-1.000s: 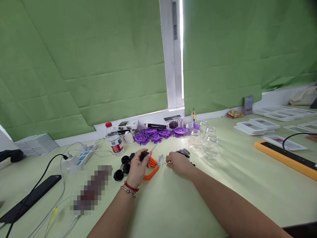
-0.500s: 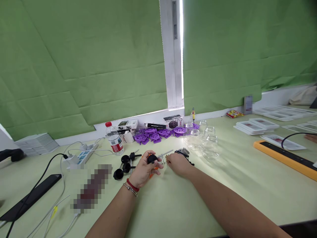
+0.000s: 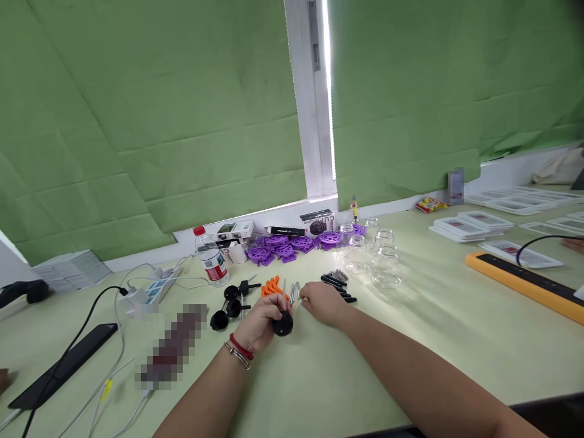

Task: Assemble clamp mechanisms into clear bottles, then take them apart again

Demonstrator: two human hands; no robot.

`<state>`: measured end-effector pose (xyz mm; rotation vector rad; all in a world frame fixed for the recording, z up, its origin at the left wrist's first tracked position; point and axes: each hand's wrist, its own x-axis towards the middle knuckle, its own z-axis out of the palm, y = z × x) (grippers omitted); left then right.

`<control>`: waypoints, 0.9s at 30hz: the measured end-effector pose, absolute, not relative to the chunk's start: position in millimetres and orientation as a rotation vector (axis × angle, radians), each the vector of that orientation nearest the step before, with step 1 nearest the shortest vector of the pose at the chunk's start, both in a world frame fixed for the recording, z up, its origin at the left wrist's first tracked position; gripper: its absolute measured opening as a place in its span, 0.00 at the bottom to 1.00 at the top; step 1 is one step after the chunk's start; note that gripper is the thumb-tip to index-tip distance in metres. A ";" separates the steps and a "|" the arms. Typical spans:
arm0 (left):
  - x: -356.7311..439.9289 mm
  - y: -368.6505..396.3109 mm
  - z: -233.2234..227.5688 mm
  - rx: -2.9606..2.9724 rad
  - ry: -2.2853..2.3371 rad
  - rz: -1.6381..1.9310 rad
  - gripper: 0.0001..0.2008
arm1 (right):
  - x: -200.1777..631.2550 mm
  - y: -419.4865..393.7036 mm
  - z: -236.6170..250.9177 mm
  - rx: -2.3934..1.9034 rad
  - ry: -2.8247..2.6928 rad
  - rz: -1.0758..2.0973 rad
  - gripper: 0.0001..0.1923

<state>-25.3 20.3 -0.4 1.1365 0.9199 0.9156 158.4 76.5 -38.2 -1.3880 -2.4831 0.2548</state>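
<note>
My left hand is closed around a black round knob-like part, its flat face turned toward me. A thin metal rod rises just above those fingers. To the right, my right hand reaches down to the table with its fingers pinched beside several small silver pins; what lies between its fingertips is hidden. Orange angled pieces lie behind my left hand. Several black handle-like pieces and a heap of small metal parts are just beyond my right hand.
Black round parts with rods lie left of my hands. Behind are purple wheel-like pieces, small boxes, and a water bottle. Clear glass jars stand at the right. Cables, a power strip and an orange-edged bar flank the workspace.
My left hand has lowered and turned the black part so its round face shows, uncovering the orange pieces. My right hand has shifted slightly left and stays near the pins.
</note>
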 end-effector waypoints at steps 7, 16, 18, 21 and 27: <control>-20.8 20.5 -15.9 1.364 1.042 0.816 0.05 | 155.1 76.5 -41.4 -1.384 -2.517 0.241 0.09; -33.1 34.8 -20.9 1.793 1.281 0.691 0.05 | 156.3 81.2 -46.6 -1.421 -2.498 0.252 0.06; -36.6 33.8 -18.9 1.845 1.266 0.650 0.09 | 156.2 81.5 -47.5 -1.429 -2.487 0.269 0.06; -42.2 28.1 -14.3 1.904 1.182 0.563 0.18 | 156.4 80.7 -47.5 -1.420 -2.472 0.300 0.06; -49.3 23.5 -9.0 1.876 1.173 0.453 0.34 | 160.6 79.5 -42.6 -1.438 -2.361 0.419 0.05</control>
